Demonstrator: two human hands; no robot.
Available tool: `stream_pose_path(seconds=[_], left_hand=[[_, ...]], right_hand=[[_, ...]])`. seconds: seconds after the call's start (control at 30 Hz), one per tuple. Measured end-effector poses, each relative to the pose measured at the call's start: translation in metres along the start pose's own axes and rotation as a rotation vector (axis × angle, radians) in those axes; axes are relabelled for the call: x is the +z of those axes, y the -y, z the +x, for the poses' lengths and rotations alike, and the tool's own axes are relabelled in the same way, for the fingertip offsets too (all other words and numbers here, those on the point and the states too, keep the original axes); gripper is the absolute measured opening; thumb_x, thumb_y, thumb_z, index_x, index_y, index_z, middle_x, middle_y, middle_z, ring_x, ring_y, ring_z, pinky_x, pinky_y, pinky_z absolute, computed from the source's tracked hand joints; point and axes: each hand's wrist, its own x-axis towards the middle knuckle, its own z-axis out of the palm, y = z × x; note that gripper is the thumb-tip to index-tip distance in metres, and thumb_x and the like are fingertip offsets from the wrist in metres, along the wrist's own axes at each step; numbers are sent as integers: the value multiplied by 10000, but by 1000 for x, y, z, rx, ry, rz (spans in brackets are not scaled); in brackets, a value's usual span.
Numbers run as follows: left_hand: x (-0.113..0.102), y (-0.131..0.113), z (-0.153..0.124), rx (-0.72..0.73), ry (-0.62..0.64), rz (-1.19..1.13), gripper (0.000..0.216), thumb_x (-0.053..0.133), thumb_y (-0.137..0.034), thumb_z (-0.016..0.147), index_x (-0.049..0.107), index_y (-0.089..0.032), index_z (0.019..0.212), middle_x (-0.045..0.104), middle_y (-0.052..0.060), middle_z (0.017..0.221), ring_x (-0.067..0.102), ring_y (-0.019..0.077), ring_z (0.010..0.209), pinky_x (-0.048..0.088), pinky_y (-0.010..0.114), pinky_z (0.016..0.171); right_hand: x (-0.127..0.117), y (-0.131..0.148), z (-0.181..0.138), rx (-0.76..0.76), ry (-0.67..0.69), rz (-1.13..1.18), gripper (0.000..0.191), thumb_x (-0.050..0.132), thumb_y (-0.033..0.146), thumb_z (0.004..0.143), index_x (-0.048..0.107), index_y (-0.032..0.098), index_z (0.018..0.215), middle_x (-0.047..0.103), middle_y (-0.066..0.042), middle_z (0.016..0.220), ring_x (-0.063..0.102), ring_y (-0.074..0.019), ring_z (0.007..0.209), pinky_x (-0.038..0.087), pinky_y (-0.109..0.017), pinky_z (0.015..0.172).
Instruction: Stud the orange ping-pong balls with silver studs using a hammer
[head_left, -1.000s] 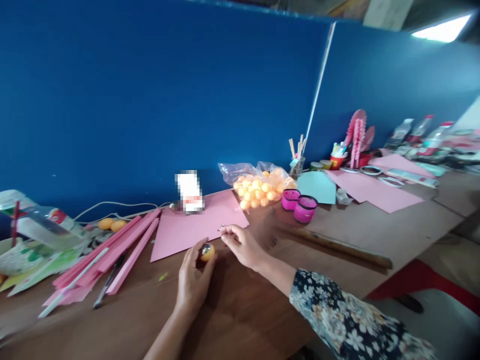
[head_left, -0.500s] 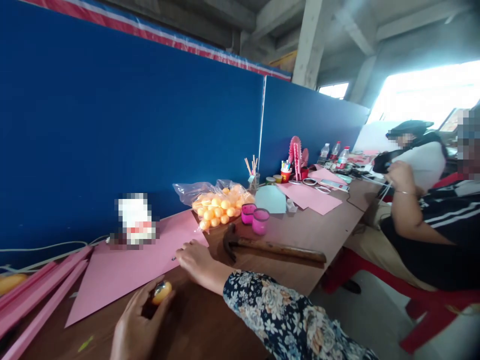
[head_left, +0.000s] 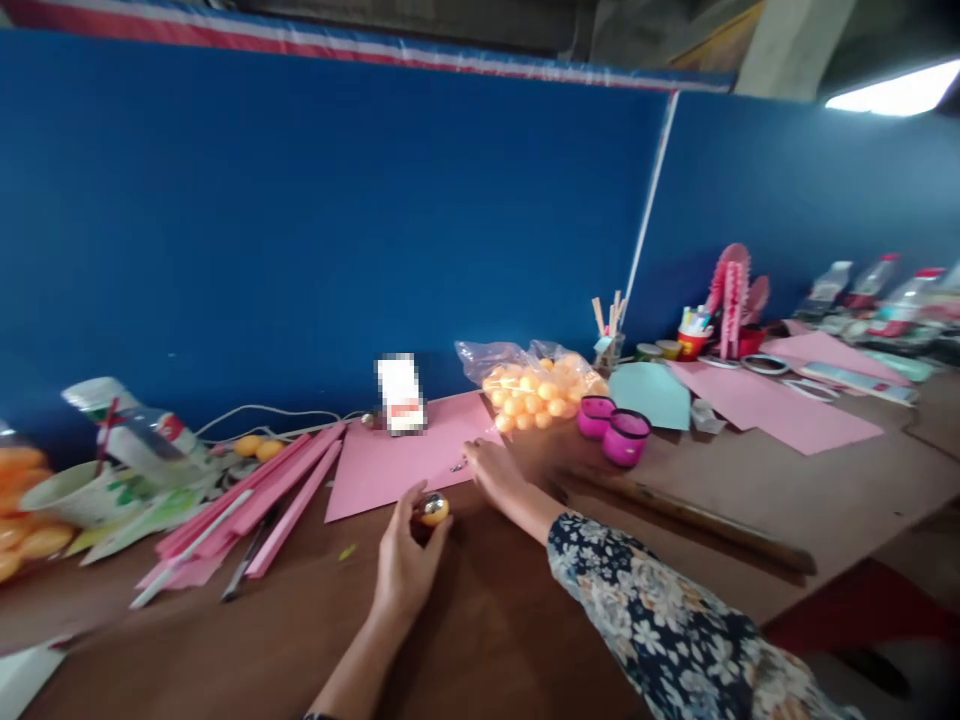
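My left hand (head_left: 409,555) is curled round an orange ball (head_left: 435,515), thumb and fingers at its sides. A shiny silver piece (head_left: 433,503) covers the top of this ball, which is low over the brown table. My right hand (head_left: 491,472) lies palm down with its fingers stretched onto the edge of the pink sheet (head_left: 367,485). Beside those fingertips is a small dark metallic bit (head_left: 457,467), too small to name. Behind the right hand, a clear plastic bag (head_left: 480,360) holds several orange balls (head_left: 536,400).
Two magenta cups (head_left: 627,440) stand right of the bag. A wooden-handled hammer (head_left: 697,515) lies beyond my right forearm. Pink paper strips (head_left: 277,490), a brush (head_left: 244,565) and a tilted plastic bottle (head_left: 142,430) are at left. A blue partition (head_left: 337,200) runs along the back.
My view has swung left, bringing the bottle and strips in and the co-workers out. My left hand still holds the ball; my right hand stays at the pink sheet's edge.
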Motion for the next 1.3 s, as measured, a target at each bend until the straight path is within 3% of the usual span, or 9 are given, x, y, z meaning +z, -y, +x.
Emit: stream_pose_path(seconds=[0.17, 0.33, 0.47, 0.57, 0.77, 1.0, 1.17, 1.3], left_hand=[[-2, -8, -5, -1, -7, -80, 335, 599, -285, 708, 555, -173, 1020, 644, 67, 930, 617, 188, 816, 486, 318, 757], [-3, -13, -7, -54, -24, -140, 273, 622, -274, 699, 561, -186, 950, 639, 25, 821, 592, 143, 707, 468, 258, 663], [-2, -10, -8, -69, -13, -155, 296, 614, -279, 715, 561, -193, 994, 633, 23, 829, 571, 130, 681, 459, 244, 633], [0, -7, -8, -51, -28, -151, 386, 593, -224, 727, 529, -211, 1107, 611, 52, 959, 572, 136, 746, 467, 260, 684], [-1, -9, -8, -37, -37, -121, 456, 632, -169, 681, 527, -225, 1122, 556, 68, 1032, 557, 173, 861, 480, 280, 732], [-2, -8, -8, -39, -49, -164, 410, 598, -149, 714, 549, -234, 1112, 552, 71, 1080, 557, 182, 899, 480, 306, 769], [2, -4, -7, -99, -40, -311, 489, 600, -137, 717, 502, -224, 1188, 586, 72, 1076, 580, 173, 889, 483, 316, 790], [0, -5, -6, -112, -40, -287, 461, 612, -157, 713, 516, -214, 1160, 624, 58, 986, 598, 163, 824, 490, 315, 774]], right_hand=[[4, 1, -9, 6, -34, 14, 220, 403, 66, 828, 598, 137, 900, 628, -107, 878, 559, -197, 848, 404, -266, 750], [12, 1, -16, 31, -153, 52, 311, 344, 87, 855, 516, 126, 1111, 578, -141, 969, 525, -235, 925, 411, -297, 749], [5, 3, -22, -99, -403, 297, 237, 374, 138, 852, 591, 157, 947, 591, -101, 925, 543, -212, 915, 425, -309, 816], [-2, 8, -35, -113, -467, 569, 183, 436, 231, 842, 608, 169, 864, 622, -84, 891, 582, -206, 860, 455, -329, 806], [7, 15, -56, 203, -264, 1041, 291, 589, 399, 728, 648, 158, 879, 687, -84, 841, 649, -230, 744, 538, -346, 683], [15, 20, -61, 263, -204, 1195, 315, 602, 436, 730, 651, 167, 886, 665, -69, 855, 641, -201, 689, 570, -327, 639], [12, 22, -63, 281, -170, 1203, 283, 583, 425, 756, 640, 169, 863, 636, -40, 752, 598, -168, 619, 550, -274, 531], [8, 26, -64, 249, -124, 1179, 228, 563, 383, 785, 619, 185, 881, 629, -29, 769, 587, -160, 653, 532, -262, 579]])
